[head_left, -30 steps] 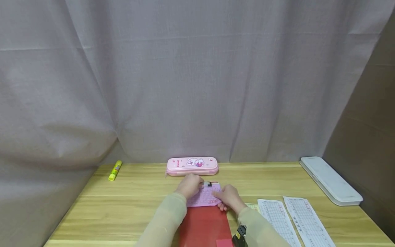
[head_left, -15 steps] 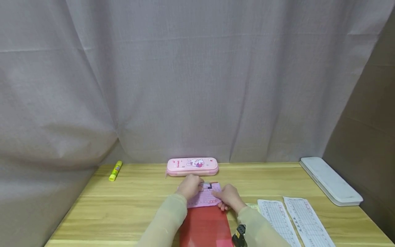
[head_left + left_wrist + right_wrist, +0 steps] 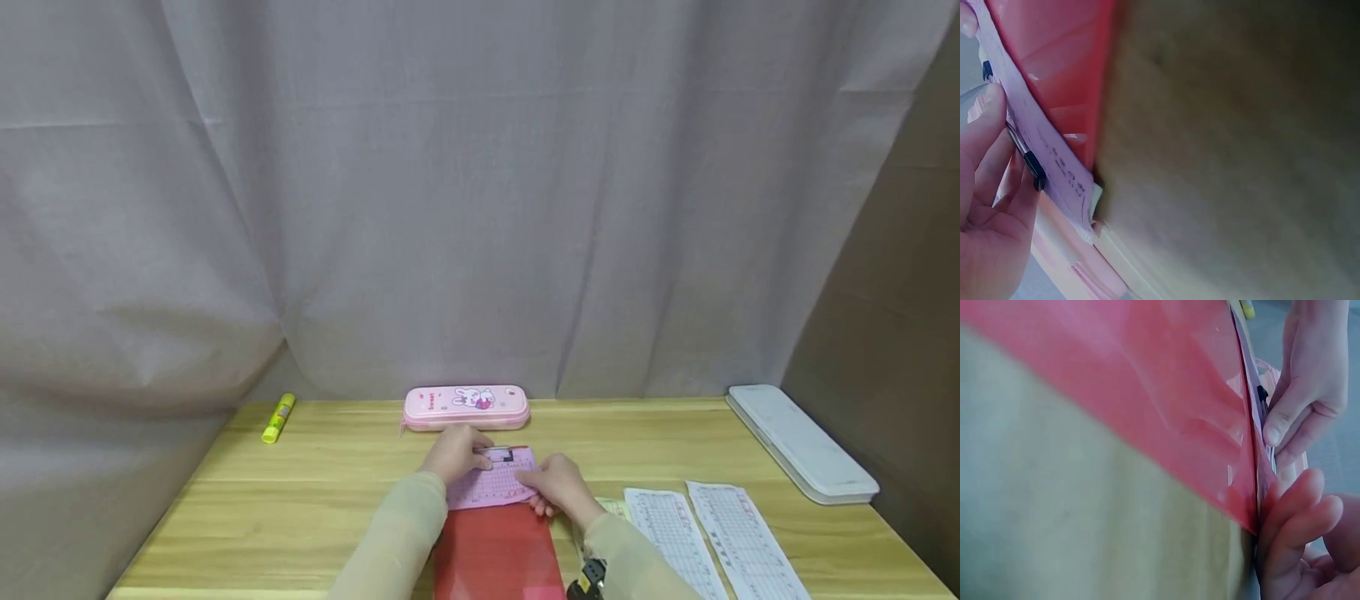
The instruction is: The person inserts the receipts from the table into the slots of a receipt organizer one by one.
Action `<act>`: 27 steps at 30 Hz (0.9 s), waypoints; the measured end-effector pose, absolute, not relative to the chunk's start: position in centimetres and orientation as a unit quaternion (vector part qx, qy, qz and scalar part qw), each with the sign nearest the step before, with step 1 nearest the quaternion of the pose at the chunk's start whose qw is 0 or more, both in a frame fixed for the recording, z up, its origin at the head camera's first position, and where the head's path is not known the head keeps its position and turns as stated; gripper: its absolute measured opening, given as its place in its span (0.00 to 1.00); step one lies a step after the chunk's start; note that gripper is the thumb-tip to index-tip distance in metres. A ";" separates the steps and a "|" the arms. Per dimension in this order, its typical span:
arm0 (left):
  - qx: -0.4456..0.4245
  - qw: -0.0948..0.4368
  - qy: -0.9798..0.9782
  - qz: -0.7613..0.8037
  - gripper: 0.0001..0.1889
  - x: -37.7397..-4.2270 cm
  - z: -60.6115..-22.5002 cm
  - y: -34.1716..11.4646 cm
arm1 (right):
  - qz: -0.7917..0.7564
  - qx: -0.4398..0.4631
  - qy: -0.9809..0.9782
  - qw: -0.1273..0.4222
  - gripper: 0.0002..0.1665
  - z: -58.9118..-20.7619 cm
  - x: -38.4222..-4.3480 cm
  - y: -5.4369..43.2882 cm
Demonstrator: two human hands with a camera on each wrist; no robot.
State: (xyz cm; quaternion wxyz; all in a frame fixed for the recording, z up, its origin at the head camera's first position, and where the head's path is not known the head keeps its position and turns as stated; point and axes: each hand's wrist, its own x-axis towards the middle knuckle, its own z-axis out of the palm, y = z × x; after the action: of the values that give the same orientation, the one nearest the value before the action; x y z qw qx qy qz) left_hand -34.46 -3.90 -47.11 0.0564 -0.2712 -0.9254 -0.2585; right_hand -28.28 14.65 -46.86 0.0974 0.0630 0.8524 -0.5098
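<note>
A pink printed slip (image 3: 487,490) lies across the top of a red folder (image 3: 498,554) in front of me. At the folder's upper end sits a metal clip (image 3: 1025,155) with black end pieces. My left hand (image 3: 453,455) holds this clip, its thumb near the slip's top edge. My right hand (image 3: 561,487) pinches the right edge of the slip and folder, with the thumb on top. In the right wrist view, curled fingers (image 3: 1297,519) are at the folder's corner. The left hand partly hides the clip and the slip's upper left.
Behind the hands lies a pink pencil case (image 3: 467,407). A yellow glue stick (image 3: 278,417) is far left. Right of the right arm are two white printed slips (image 3: 675,533) (image 3: 742,533) and a partly hidden yellowish paper (image 3: 615,507). A white flat case (image 3: 802,442) lies far right.
My left hand has shifted slightly left, and its thumb now shows over the slip. The slip's lower left has slid a little left and down. The right hand keeps its hold.
</note>
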 end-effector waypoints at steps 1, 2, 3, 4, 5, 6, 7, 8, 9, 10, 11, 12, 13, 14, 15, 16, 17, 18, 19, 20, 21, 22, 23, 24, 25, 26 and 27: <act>-0.270 0.056 -0.925 -0.261 0.16 -34.5 -47.1 -3.9 | -0.510 0.064 0.853 0.094 0.15 -46.9 -28.2 14.7; -0.268 0.056 -0.925 -0.262 0.16 -34.4 -47.0 -3.9 | -0.508 0.065 0.854 0.088 0.15 -47.0 -28.2 14.8; -0.268 0.055 -0.926 -0.262 0.17 -34.4 -46.9 -3.9 | -0.508 0.066 0.855 0.083 0.14 -47.0 -28.1 14.9; -0.266 0.052 -0.926 -0.264 0.17 -34.3 -46.8 -3.9 | -0.508 0.067 0.856 0.076 0.14 -47.0 -28.1 15.1; -0.264 0.049 -0.926 -0.265 0.17 -34.3 -46.7 -3.9 | -0.506 0.069 0.857 0.070 0.13 -47.0 -28.1 15.2; -0.264 0.047 -0.926 -0.266 0.17 -34.3 -46.7 -3.9 | -0.507 0.072 0.856 0.064 0.11 -46.9 -28.0 15.4; -0.262 0.044 -0.926 -0.267 0.17 -34.3 -46.6 -4.0 | -0.508 0.073 0.856 0.058 0.10 -46.8 -27.9 15.6; -0.260 0.041 -0.927 -0.267 0.17 -34.2 -46.5 -4.0 | -0.509 0.073 0.856 0.052 0.10 -46.7 -27.9 15.8; -0.259 0.039 -0.927 -0.268 0.17 -34.2 -46.5 -4.0 | -0.511 0.073 0.855 0.048 0.09 -46.6 -27.8 16.0; -0.258 0.037 -0.927 -0.268 0.17 -34.2 -46.5 -4.0 | -0.509 0.073 0.857 0.044 0.09 -46.5 -27.7 16.2; -0.258 0.038 -0.928 -0.267 0.18 -34.2 -46.5 -4.1 | -0.508 0.072 0.857 0.041 0.09 -46.3 -27.7 16.4; -0.258 0.037 -0.928 -0.266 0.18 -34.3 -46.6 -4.1 | -0.507 0.070 0.858 0.038 0.09 -46.1 -27.6 16.6; -0.257 0.036 -0.928 -0.266 0.18 -34.3 -46.6 -4.1 | -0.502 0.068 0.862 0.034 0.09 -46.0 -27.5 16.8; -0.257 0.036 -0.929 -0.265 0.18 -34.3 -46.6 -4.1 | -0.498 0.066 0.864 0.031 0.10 -45.8 -27.4 17.1; -0.258 0.036 -0.929 -0.264 0.18 -34.4 -46.6 -4.1 | -0.494 0.063 0.866 0.028 0.10 -45.7 -27.3 17.3; -0.258 0.036 -0.929 -0.264 0.18 -34.4 -46.7 -4.1 | -0.492 0.061 0.868 0.026 0.10 -45.5 -27.2 17.5; -0.259 0.035 -0.929 -0.263 0.18 -34.5 -46.7 -4.1 | -0.492 0.057 0.868 0.024 0.10 -45.5 -27.1 17.8; -0.259 0.034 -0.929 -0.263 0.18 -34.5 -46.7 -4.0 | -0.492 0.054 0.869 0.022 0.10 -45.4 -27.0 18.0; -0.259 0.034 -0.929 -0.264 0.18 -34.5 -46.7 -4.0 | -0.492 0.051 0.869 0.022 0.10 -45.3 -26.9 18.3; -0.259 0.033 -0.928 -0.265 0.18 -34.5 -46.7 -4.0 | -0.494 0.048 0.868 0.020 0.10 -45.3 -26.8 18.5; -0.260 0.034 -0.928 -0.265 0.18 -34.5 -46.6 -4.1 | -0.494 0.044 0.868 0.018 0.09 -45.2 -26.7 18.8; -0.261 0.035 -0.928 -0.264 0.18 -34.5 -46.6 -4.1 | -0.493 0.040 0.869 0.016 0.09 -45.2 -26.6 19.0; -0.261 0.035 -0.928 -0.265 0.17 -34.4 -46.6 -4.1 | -0.492 0.035 0.870 0.015 0.09 -45.1 -26.6 19.3; -0.260 0.035 -0.928 -0.265 0.17 -34.4 -46.6 -4.1 | -0.489 0.031 0.871 0.014 0.10 -45.1 -26.4 19.6; -0.260 0.035 -0.928 -0.265 0.17 -34.4 -46.6 -4.1 | -0.486 0.028 0.874 0.011 0.10 -45.1 -26.3 20.0; -0.259 0.034 -0.928 -0.266 0.17 -34.4 -46.6 -4.1 | -0.482 0.024 0.876 0.010 0.11 -45.1 -26.2 20.3; -0.260 0.035 -0.928 -0.266 0.17 -34.4 -46.7 -4.0 | -0.478 0.022 0.878 0.010 0.12 -45.1 -26.1 20.7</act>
State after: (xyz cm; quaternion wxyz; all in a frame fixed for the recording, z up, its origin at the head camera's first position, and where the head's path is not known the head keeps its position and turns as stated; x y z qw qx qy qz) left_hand -34.36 -4.04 -46.67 0.0351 -0.2602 -0.9277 -0.2655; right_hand -26.08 20.65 -45.12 0.0099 0.0222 0.8782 -0.4776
